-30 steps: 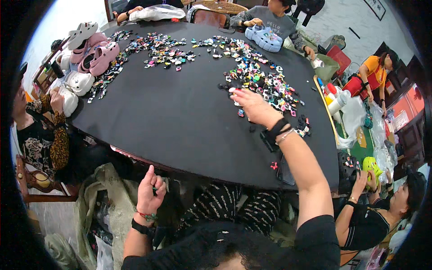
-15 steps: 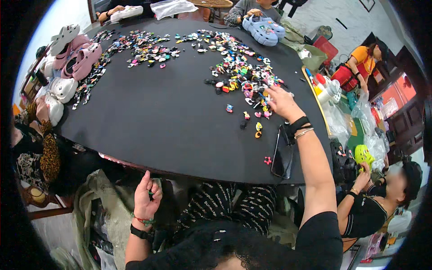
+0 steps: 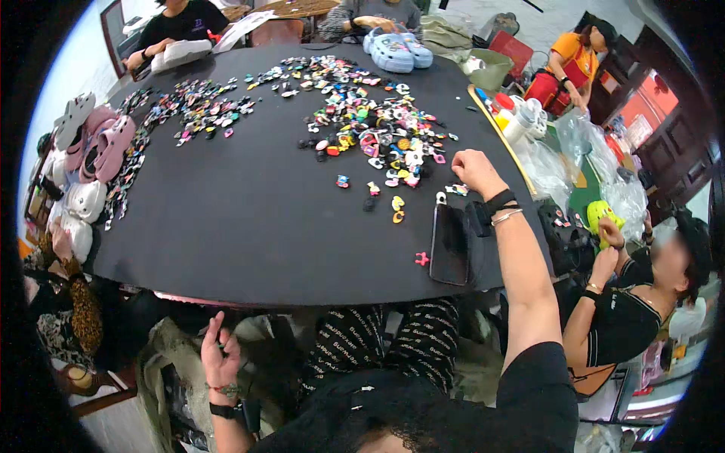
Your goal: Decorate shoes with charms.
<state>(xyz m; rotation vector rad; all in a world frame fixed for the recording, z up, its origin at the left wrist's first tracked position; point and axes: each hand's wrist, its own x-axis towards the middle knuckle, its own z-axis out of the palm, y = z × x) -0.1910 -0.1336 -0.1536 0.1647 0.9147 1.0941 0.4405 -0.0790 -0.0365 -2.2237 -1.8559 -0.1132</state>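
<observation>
My right hand [image 3: 477,172] hovers over the table at the right edge of a scattered pile of small colourful shoe charms [image 3: 400,136]. Its fingers are curled in, and whatever they may pinch is hidden. Just below it lie a few loose charms [image 3: 457,189] and a dark phone [image 3: 449,245]. A pink star-like charm [image 3: 422,258] sits left of the phone. My left hand [image 3: 220,353] is off the table's near edge, fingers bent around a small dark piece that I cannot make out.
White and pink clogs [image 3: 109,147] are stacked at the table's left edge. Light blue clogs [image 3: 394,51] stand at the far side before a seated person. More charms [image 3: 189,106] spread at the far left. To the right, a co-worker's hands [image 3: 606,241] touch a lime-green clog [image 3: 602,215].
My right hand has drawn back from the charm pile and its fingers have curled in. My left hand is a little lower. Across the table, the light blue clogs have come down onto the tabletop.
</observation>
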